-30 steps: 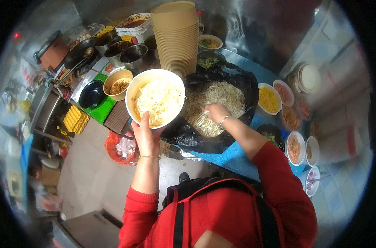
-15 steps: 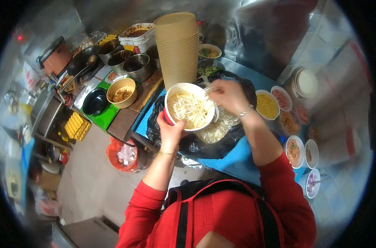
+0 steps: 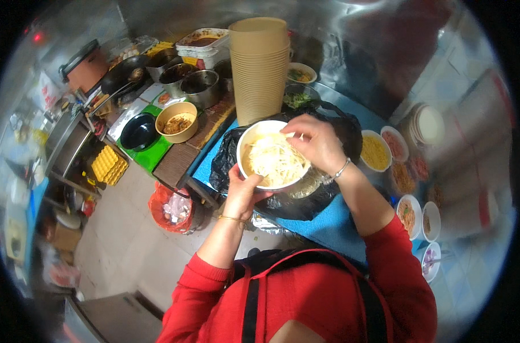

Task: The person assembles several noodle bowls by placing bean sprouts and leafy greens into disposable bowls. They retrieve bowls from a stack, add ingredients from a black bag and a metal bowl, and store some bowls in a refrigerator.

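My left hand (image 3: 243, 191) is closed round the lower left side of a white paper bowl (image 3: 244, 146), thumb over the rim. Pale bean sprouts (image 3: 274, 160) fill the bowl. Over its upper right rim, my right hand (image 3: 319, 146) has its fingers bent together; whatever is between them is hidden. Below the bowl lies a black plastic bag (image 3: 228, 166) with more sprouts, mostly covered by bowl and hand. A tall stack of tan paper bowls (image 3: 259, 74) stands just behind.
To the left, a tan bowl of brown food (image 3: 177, 123) and a black bowl (image 3: 139, 132) sit near metal pots (image 3: 201, 91). On the right are tubs of yellow shreds (image 3: 375, 151) and other toppings. A red-lined bin (image 3: 171, 208) stands on the floor.
My right hand has brought sprouts from beside the bowl to over its rim; the loose strands at its fingers no longer show. The bowl has tilted slightly and shifted a little to the right in view.
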Available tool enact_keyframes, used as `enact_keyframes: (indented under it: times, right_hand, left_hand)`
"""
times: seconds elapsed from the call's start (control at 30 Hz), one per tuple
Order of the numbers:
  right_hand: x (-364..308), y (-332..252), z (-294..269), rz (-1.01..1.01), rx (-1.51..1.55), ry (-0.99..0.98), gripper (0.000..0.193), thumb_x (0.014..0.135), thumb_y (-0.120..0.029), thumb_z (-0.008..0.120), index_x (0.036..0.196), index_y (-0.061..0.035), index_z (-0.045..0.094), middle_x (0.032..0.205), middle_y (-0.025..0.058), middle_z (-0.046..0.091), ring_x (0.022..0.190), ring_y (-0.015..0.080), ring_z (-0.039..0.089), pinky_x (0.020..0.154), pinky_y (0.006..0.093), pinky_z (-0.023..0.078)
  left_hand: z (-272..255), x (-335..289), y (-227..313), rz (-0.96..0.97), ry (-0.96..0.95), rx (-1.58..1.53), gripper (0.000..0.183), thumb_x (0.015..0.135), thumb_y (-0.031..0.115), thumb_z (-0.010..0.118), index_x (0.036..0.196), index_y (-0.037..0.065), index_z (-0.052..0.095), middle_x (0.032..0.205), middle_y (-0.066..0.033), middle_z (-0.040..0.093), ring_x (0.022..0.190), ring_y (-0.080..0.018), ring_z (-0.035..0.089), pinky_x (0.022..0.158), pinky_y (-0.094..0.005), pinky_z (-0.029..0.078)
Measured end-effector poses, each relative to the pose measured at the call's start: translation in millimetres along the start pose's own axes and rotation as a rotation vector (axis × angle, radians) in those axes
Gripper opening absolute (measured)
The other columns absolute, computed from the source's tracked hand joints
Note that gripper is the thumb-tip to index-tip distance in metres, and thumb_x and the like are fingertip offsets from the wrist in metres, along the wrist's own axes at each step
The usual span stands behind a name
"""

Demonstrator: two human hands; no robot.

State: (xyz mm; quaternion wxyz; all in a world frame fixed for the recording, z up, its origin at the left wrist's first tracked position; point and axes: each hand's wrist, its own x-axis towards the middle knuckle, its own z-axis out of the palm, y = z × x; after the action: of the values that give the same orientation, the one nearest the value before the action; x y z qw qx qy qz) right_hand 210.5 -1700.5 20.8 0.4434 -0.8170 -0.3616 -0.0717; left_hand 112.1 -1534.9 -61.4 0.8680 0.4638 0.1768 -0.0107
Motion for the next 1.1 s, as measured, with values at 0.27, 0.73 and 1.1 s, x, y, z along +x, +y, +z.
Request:
enact_keyframes:
  times: [0.27, 0.73, 1.1]
  right_hand:
    - [-65, -19, -31, -0.066, -0.066, 0.614, 0.023, 0.074, -0.003, 0.058, 0.096, -0.0055, 0.064, 0.097, 0.0118, 0.060, 0.086, 0.0251, 0.060, 0.072, 0.0327, 0.050]
    - [-615, -35, -125, 1.885, -0.697, 0.979, 0.064, 0.066, -0.019, 0.073, 0.124, -0.0198, 0.048, 0.124, 0.0184, 0.046, 0.112, 0.0334, 0.047, 0.095, 0.0424, 0.040]
    - [-706, 26, -118, 2.033, -0.602, 0.506, 0.071, 0.055, -0.010, 0.078, 0.118, -0.0265, 0.051, 0.135, 0.0074, 0.035, 0.120, 0.0318, 0.038, 0.085, 0.0416, 0.048]
  left_hand:
    - [7, 2, 13, -0.094, -0.239, 0.001, 0.053, 0.083, 0.026, 0.055, 0.129, 0.005, 0.040, 0.125, -0.0149, 0.049, 0.111, -0.0315, 0.050, 0.086, -0.0484, 0.048]
    - [137, -41, -43, -0.186, -0.322, 0.180, 0.058, 0.079, 0.024, 0.056, 0.127, -0.003, 0.037, 0.121, -0.0196, 0.047, 0.109, -0.0325, 0.047, 0.086, -0.0420, 0.046]
    - [219, -96, -130, -0.283, -0.517, 0.316, 0.059, 0.077, 0.021, 0.059, 0.130, 0.006, 0.037, 0.123, -0.0132, 0.050, 0.100, -0.0314, 0.057, 0.077, -0.0444, 0.053]
